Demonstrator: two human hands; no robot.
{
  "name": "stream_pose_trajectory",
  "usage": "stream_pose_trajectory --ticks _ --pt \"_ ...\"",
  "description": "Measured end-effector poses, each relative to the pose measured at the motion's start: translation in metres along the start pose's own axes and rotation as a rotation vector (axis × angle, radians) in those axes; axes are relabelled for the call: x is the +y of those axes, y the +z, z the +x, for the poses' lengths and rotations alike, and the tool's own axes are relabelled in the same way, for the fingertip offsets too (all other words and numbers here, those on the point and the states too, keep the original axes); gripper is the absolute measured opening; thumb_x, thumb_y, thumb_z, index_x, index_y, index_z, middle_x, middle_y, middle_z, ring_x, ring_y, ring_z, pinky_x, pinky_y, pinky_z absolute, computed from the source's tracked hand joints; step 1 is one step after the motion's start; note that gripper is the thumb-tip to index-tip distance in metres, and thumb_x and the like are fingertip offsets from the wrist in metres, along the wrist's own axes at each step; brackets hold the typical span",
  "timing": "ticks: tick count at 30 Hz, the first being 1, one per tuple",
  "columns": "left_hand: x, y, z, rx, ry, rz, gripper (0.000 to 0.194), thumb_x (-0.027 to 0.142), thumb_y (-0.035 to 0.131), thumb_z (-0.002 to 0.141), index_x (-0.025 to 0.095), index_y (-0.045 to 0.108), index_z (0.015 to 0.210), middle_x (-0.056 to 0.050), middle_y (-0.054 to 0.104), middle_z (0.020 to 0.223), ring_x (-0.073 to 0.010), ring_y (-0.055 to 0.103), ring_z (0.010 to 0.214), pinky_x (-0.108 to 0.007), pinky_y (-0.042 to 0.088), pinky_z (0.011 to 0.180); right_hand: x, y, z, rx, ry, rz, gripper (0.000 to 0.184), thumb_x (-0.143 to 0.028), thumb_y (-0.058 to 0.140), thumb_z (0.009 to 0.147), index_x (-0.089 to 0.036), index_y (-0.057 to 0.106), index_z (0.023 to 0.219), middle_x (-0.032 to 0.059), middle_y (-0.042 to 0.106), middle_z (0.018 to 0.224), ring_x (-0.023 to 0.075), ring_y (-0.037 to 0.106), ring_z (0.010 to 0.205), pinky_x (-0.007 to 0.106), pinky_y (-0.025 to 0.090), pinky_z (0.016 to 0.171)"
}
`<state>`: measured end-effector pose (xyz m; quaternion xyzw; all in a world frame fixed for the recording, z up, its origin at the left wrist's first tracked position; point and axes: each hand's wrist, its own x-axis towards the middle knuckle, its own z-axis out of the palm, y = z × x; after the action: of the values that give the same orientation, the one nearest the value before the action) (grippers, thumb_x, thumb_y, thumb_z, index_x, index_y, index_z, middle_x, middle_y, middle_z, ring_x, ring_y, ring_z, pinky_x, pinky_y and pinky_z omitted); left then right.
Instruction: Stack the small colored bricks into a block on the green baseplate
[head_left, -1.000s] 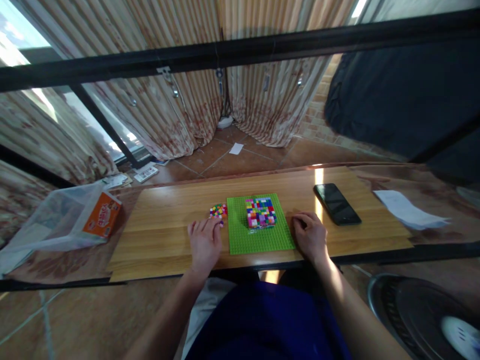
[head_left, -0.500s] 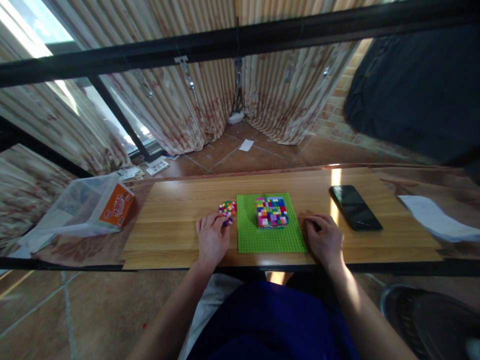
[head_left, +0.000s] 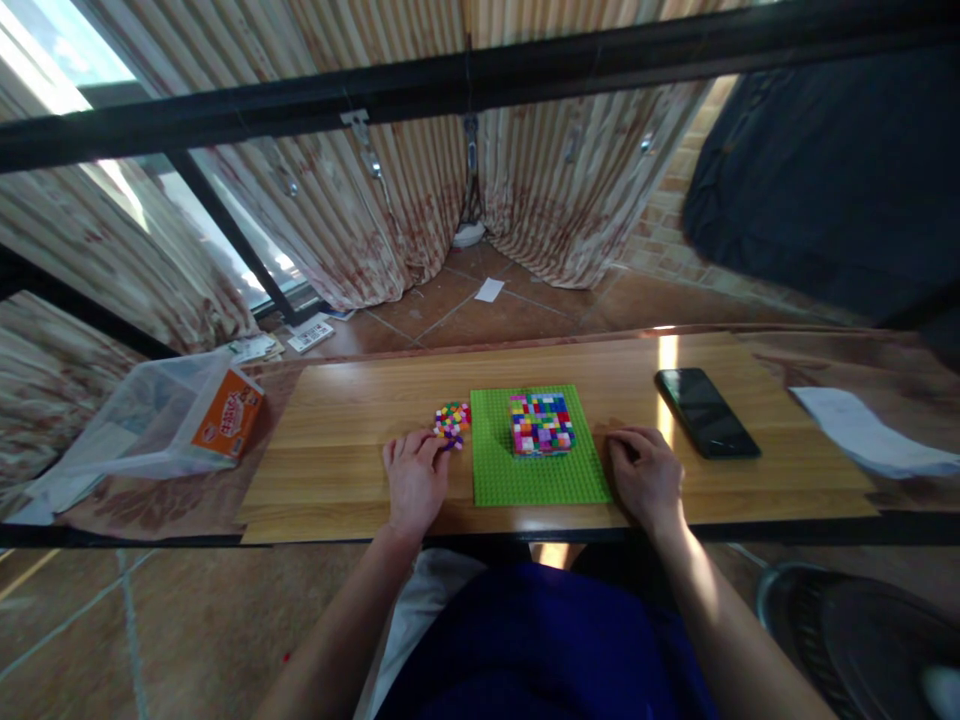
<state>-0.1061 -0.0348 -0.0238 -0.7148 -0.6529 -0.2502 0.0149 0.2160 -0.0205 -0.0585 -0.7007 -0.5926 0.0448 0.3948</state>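
Observation:
A block of many-coloured toy bricks (head_left: 541,424) stands on the green baseplate (head_left: 496,480), near its middle. Left of the plate lies a loose pile of small toy bricks (head_left: 452,417) in mixed colours. My left hand (head_left: 417,480) is at the near side of this pile, thumb and index finger closed at a purple toy brick (head_left: 451,443). Loosely curled, my right hand (head_left: 646,475) rests on the table beside the plate's right edge. Whatever its fingers may hold is hidden.
A black phone (head_left: 706,412) lies on the wooden table (head_left: 337,440) at the right, with white papers (head_left: 874,430) beyond it. On the left stands a clear plastic bin (head_left: 161,415) with an orange label. A dark rail (head_left: 420,85) crosses the view above.
My left hand has drawn slightly left, and more of the loose pile shows. My right hand stays in place by the plate. The view has shifted a little.

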Motion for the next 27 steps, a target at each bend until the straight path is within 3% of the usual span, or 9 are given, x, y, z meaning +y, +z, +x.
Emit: stream_pose_trajectory --ticks 14,27 --pt "-0.0014 0.0048 0.0008 -0.011 0.084 0.001 0.019 0.024 0.047 0.093 0.017 0.065 0.092 -0.011 0.066 0.104 -0.0254 0.056 0.096 -0.039 0.044 0.086 -0.0030 0.0005 -0.0004 0.001 -0.001 0.008 0.027 -0.032 0.050 0.085 -0.018 0.074 0.083 0.0091 0.069 0.096 0.0217 0.064 0.087 0.033 0.050 0.075" --pt "0.0005 0.0053 0.0001 0.003 0.113 -0.013 0.017 0.022 0.049 0.091 0.017 0.066 0.094 -0.011 0.066 0.104 -0.0260 0.058 0.093 -0.041 0.048 0.085 -0.0068 -0.0001 0.0005 0.010 0.004 0.033 0.026 -0.030 0.050 0.084 -0.018 0.073 0.083 0.0094 0.069 0.095 0.0224 0.063 0.088 0.034 0.050 0.077"
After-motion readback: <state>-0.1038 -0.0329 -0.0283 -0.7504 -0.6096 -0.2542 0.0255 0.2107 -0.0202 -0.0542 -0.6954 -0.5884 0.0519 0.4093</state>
